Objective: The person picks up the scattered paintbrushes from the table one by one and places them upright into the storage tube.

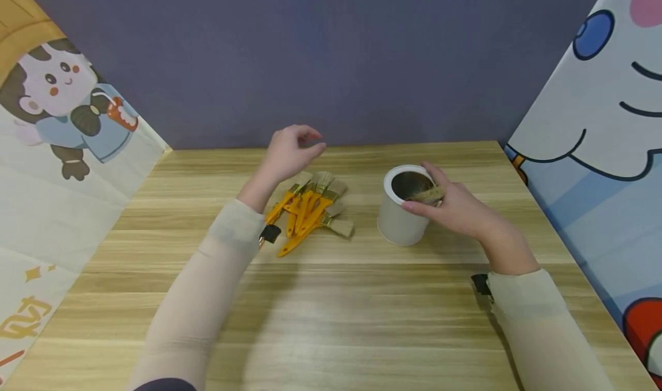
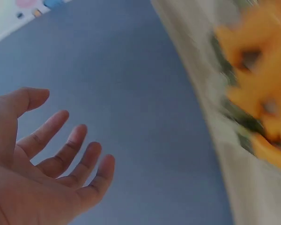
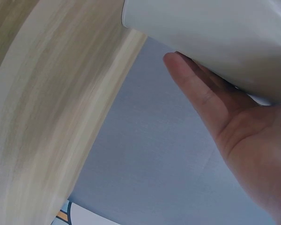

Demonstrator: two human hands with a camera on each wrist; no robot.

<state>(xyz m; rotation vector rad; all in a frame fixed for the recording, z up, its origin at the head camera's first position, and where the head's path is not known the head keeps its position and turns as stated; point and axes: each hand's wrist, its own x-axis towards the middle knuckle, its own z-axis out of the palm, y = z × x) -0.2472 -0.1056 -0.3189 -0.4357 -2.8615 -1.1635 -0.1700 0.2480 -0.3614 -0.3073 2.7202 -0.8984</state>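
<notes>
Wooden tabletop is bearing brushes at nine o'clock from the can, right hand gripping it, left hand hovering empty, loosely parted, loading seemingly needing more brushes.

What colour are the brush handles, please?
The brush handles are yellow-orange, clearest in the head view.
</notes>
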